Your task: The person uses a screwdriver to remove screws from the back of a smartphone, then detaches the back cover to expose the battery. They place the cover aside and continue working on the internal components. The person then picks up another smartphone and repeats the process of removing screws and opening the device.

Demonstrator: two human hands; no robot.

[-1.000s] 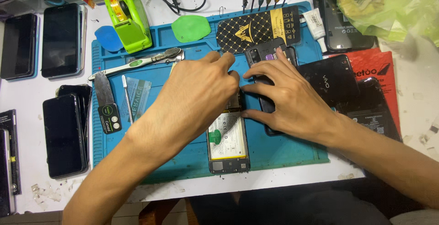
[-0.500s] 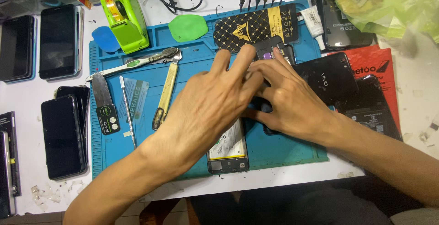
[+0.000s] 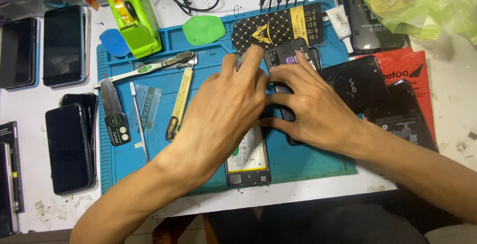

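Since a moment ago the left hand (image 3: 223, 110) has slid up and to the right, baring the yellow-handled knife (image 3: 180, 100) on the mat (image 3: 318, 159) and meeting the right hand (image 3: 310, 107) over the work. The left hand lies flat and spread, fingers long and loosely parted, its fingertips at the top of the opened phone (image 3: 248, 162) and against the dark back cover (image 3: 293, 58); whether it grips anything underneath cannot be told. The right hand is half curled, palm down, pressing on the back cover, thumb tucked toward the left fingers. The opened phone sits lengthwise at the mat's near edge, its pale battery and dark lower frame showing below the left wrist. The back cover, matte black with a camera cluster at its top, lies just right of it. Beyond the fingers rests a glossy black card (image 3: 278, 28) with a gold diamond pattern. To the left lie a thin metal spudger (image 3: 139, 120), a flat steel blade (image 3: 112, 110) and a green tape dispenser (image 3: 131, 18). Dark glass phones (image 3: 62, 45) line the white table (image 3: 30, 100) at far left.
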